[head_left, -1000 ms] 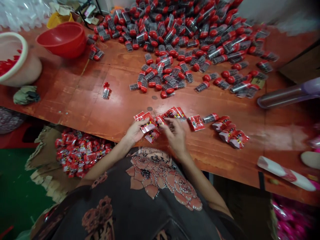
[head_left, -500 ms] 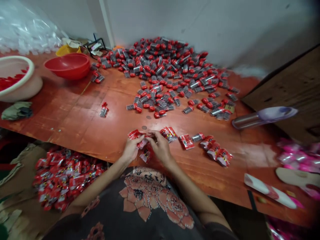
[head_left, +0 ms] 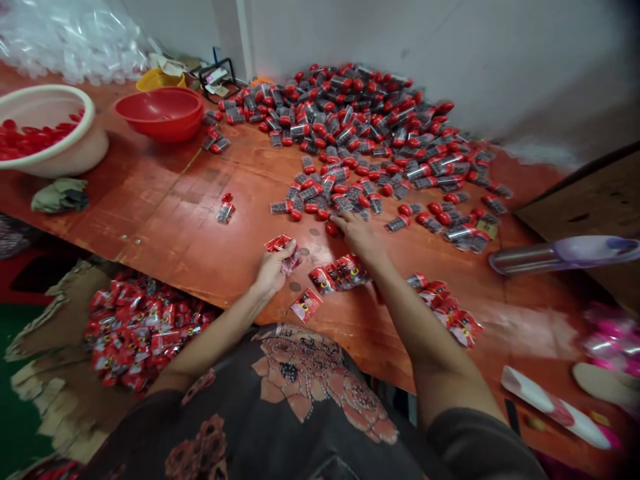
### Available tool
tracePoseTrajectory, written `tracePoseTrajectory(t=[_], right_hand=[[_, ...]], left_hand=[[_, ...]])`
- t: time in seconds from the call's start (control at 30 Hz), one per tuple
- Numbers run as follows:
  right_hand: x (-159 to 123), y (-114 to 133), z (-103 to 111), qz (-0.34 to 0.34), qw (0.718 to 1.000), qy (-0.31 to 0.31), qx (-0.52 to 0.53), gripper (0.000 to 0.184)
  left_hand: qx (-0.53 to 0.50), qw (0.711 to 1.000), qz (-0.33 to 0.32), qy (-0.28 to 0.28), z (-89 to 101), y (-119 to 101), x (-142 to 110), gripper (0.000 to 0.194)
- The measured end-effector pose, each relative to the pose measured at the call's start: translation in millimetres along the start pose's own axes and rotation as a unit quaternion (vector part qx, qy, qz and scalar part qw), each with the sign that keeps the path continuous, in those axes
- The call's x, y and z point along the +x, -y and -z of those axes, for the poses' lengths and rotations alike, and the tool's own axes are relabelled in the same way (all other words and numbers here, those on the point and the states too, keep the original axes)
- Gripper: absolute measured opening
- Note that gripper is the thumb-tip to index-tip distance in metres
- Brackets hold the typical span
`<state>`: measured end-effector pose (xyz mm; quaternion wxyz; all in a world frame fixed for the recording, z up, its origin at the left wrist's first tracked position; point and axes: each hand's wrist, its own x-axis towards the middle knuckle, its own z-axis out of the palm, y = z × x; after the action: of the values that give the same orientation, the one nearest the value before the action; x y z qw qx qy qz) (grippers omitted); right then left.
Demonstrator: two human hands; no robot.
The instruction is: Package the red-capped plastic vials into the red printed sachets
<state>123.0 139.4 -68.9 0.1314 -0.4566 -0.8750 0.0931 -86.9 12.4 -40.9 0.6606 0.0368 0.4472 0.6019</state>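
My left hand [head_left: 273,267] is closed on a small stack of printed red packets [head_left: 277,243], thumb on top, just above the table. My right hand [head_left: 359,237] reaches forward to the near edge of the bottle pile. Its fingers are curled over a small red-capped bottle [head_left: 331,228]; the cap shows while the body is hidden under the hand. Between my hands and my body lie a single flat packet [head_left: 306,305] and a row of filled red packets [head_left: 340,272]. More filled packets [head_left: 453,313] lie beyond my right forearm.
A large heap of clear red-capped bottles [head_left: 350,113] is against the wall. At left are a red bowl [head_left: 160,113], a white tub [head_left: 60,157] of red pieces and a crumpled cloth [head_left: 60,195]. Filled packets [head_left: 145,327] fill a carton below the table edge. A purple-topped tube [head_left: 530,257] lies right.
My right hand has left the packets beside my left hand and moved forward and right to a bottle. My left hand keeps its packets. The camera view has shifted too.
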Motion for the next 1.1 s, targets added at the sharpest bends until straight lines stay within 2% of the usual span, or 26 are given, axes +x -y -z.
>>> tracePoseTrajectory(t=[0.13, 0.23, 0.3, 0.37, 0.43, 0.47, 0.57, 0.63, 0.73, 0.83, 0.9, 1.0, 1.1], right_hand=[[1, -6, -7, 0.020, 1.000, -0.010, 0.014, 0.036], [-6, 1, -1, -0.034, 0.989, -0.100, 0.103, 0.023], [-14, 12, 6, -0.082, 0.950, -0.192, 0.231, 0.019], [-26, 29, 17, -0.110, 0.887, -0.242, 0.378, 0.025], [-41, 52, 26, -0.122, 0.827, -0.226, 0.500, 0.033], [-49, 65, 30, -0.129, 0.806, -0.203, 0.540, 0.038], [-71, 102, 33, -0.154, 0.781, -0.124, 0.593, 0.054], [-81, 122, 29, -0.167, 0.784, -0.108, 0.587, 0.059], [-90, 138, 19, -0.177, 0.811, -0.154, 0.537, 0.048], [-92, 141, 13, -0.171, 0.855, -0.189, 0.452, 0.033], [-92, 139, 12, -0.171, 0.876, -0.202, 0.404, 0.030], [-93, 137, 15, -0.175, 0.886, -0.219, 0.369, 0.032], [-96, 138, 19, -0.172, 0.896, -0.225, 0.342, 0.032]], left_hand=[[-0.032, 0.999, 0.037, 0.002, -0.3, -4, 1, 0.014], [-0.059, 0.996, 0.060, -0.004, -2.5, -6, 1, 0.013], [-0.069, 0.995, 0.068, -0.020, -5.4, -7, 1, 0.014], [-0.076, 0.994, 0.072, -0.029, -8.4, -8, -1, 0.016], [-0.084, 0.993, 0.075, -0.026, -10.8, -8, -3, 0.017], [-0.088, 0.993, 0.078, -0.024, -11.6, -7, -4, 0.016], [-0.100, 0.990, 0.094, -0.014, -13.1, -5, -6, 0.013], [-0.104, 0.989, 0.101, -0.015, -14.1, -3, -7, 0.012], [-0.091, 0.991, 0.097, -0.028, -17.5, 0, -10, 0.012], [-0.066, 0.994, 0.087, -0.028, -22.3, 3, -16, 0.011], [-0.053, 0.995, 0.088, -0.021, -24.5, 4, -20, 0.009], [-0.027, 0.994, 0.106, -0.001, -24.9, 5, -25, 0.007], [-0.003, 0.996, 0.086, -0.016, -24.0, 6, -27, 0.010]])
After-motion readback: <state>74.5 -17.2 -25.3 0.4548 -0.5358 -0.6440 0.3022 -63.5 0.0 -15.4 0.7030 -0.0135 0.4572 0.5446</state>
